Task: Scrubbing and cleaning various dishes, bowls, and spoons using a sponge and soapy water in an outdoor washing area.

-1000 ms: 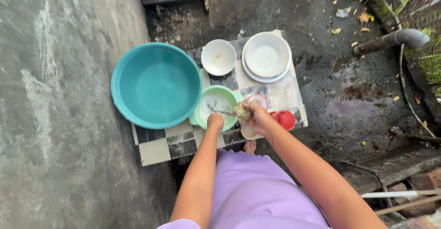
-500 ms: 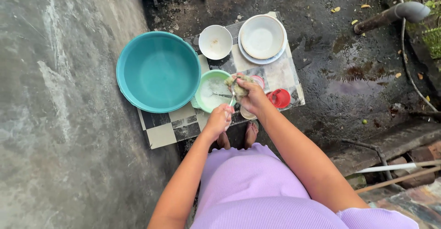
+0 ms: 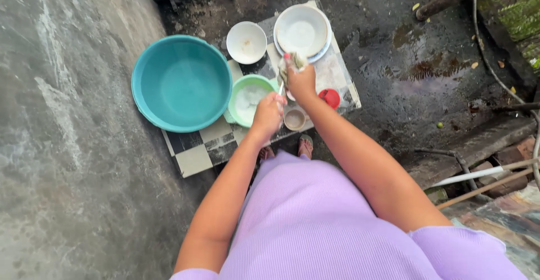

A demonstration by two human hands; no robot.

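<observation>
Checkered mat (image 3: 197,157) on wet concrete, bearing teal basin (image 3: 181,83), green bowl (image 3: 236,111), white dishes (image 3: 302,31)

Large round teal plastic basin (image 3: 181,83) at 10 o'clock: smooth, semi-gloss. Small light-green plastic bowl (image 3: 248,98) beside it: smooth, with cloudy soapy water inside. Thin shiny metal utensil (image 3: 280,88) in the left hand (image 3: 268,114). Greenish scrub sponge (image 3: 293,63) in the right hand (image 3: 300,81): rough, fibrous, wet. White glossy ceramic-looking bowl (image 3: 246,42) and plates (image 3: 301,31) at 12 o'clock. Small red glossy plastic lid (image 3: 329,98). Checkered board (image 3: 198,155) under them: matt, worn. Concrete floor (image 3: 67,145): rough, matt; wet and dark at 2 o'clock. Lilac ribbed cloth garment (image 3: 315,224).
</observation>
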